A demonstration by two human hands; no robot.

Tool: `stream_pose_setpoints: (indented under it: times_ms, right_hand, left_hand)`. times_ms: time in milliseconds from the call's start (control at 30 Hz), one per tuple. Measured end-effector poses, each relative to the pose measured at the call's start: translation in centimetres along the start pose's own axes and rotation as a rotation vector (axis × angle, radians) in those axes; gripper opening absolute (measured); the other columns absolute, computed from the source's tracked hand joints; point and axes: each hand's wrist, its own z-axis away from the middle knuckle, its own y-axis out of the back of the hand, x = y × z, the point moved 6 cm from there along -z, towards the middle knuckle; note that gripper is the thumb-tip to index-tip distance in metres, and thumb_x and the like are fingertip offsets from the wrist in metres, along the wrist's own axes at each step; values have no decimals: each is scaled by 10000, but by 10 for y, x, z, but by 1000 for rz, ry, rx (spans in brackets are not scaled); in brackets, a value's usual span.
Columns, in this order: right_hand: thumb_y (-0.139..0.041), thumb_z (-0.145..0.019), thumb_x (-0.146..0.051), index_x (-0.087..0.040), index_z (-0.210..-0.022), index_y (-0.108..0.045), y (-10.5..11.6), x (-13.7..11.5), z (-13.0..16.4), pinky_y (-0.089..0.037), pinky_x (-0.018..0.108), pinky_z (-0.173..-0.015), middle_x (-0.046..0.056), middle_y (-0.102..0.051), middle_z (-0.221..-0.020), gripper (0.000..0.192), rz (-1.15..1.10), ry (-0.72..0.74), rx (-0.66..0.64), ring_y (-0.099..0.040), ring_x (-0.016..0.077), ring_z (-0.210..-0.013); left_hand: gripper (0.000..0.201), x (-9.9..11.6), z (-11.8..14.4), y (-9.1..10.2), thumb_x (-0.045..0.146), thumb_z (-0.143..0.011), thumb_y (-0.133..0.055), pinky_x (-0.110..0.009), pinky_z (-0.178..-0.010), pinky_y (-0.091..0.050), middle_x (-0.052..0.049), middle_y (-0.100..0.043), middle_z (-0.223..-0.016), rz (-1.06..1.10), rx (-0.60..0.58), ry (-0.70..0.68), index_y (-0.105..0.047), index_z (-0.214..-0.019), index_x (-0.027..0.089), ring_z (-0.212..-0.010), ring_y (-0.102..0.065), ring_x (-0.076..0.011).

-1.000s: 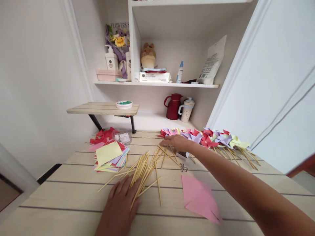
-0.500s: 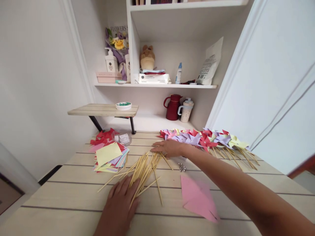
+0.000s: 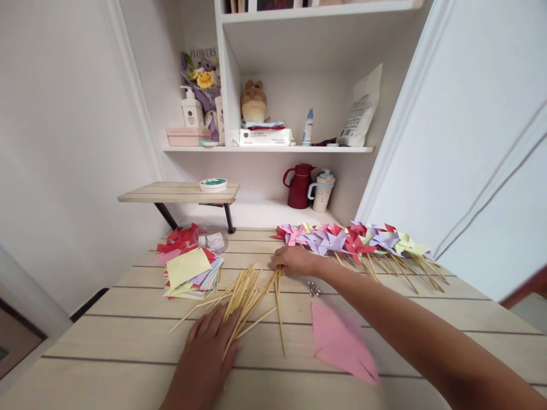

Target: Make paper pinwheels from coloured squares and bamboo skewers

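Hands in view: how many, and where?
2. The bare left hand rests on loose, thin, tan wooden sticks; the bare right hand touches some far ends, near the multicoloured paper pinwheels. No others show.

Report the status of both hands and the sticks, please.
Left hand over near ends of sticks. Right hand at far ends, grip unclear. Sticks loosely fanned on table. Pink paper to their right, apart.

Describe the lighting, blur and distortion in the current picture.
Head view: light is soft, with no harsh glare; head view: the pink paper looks hazy along its upper right edge; head view: wide-angle stretching seems to make the white trim lean outward; head view: fine print on the white pouch is too small to read.
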Motion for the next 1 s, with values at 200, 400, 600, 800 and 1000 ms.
stream_pose_setpoints:
  times_ms: [200, 400, 600, 800, 1000]
  right_hand:
    - [-643, -847, -125, -212, -931, -723, -10, -17, -9, -449, 273, -823, 50, -718, -956, 145, -75, 64, 60, -621, 198, -975]
    - [-648, -903, -261, -220, -912, -734, -17, -40, -21, -464, 299, -839, 53, -728, -909, 96, -144, 159, 141, -643, 205, -935]
    - [-722, -854, -364, -241, -1145, -693, -9, -61, -23, -464, 324, -962, 73, -709, -1131, 317, -339, 256, 251, -642, 214, -1056]
    - [-586, -892, -530, -250, -1305, -604, -4, 1, -14, -362, 487, -1110, 114, -579, -1391, 498, -694, -291, 633, -487, 304, -1326]
    - [-434, -927, -598, -169, -1276, -607, -37, 9, -23, -321, 550, -1109, 186, -607, -1332, 580, -801, -559, 757, -503, 353, -1299]
  left_hand:
    - [492, 0, 0, -1, 302, -961, -432, -442, -1107, -370, -45, -530, -1481, 30, 8, 16, -488, -1450, 319, -1374, -461, -252]
    - [610, -5, 5, -2, 292, -947, -460, -446, -1130, -345, -81, -422, -1559, 126, 68, 53, -325, -1541, 264, -1412, -402, -255]
    - [701, -10, 9, -8, 279, -937, -493, -494, -1104, -362, -94, -296, -1621, 142, 130, 49, -199, -1572, 318, -1440, -353, -294]
    - [768, -3, 10, -3, 255, -888, -576, -489, -1097, -344, -100, -296, -1619, 12, 226, -13, -222, -1566, 327, -1434, -350, -303]
    - [843, 7, 9, 1, 322, -862, -634, -489, -1141, -258, -79, -330, -1608, -65, 237, -95, -182, -1573, 336, -1451, -317, -312]
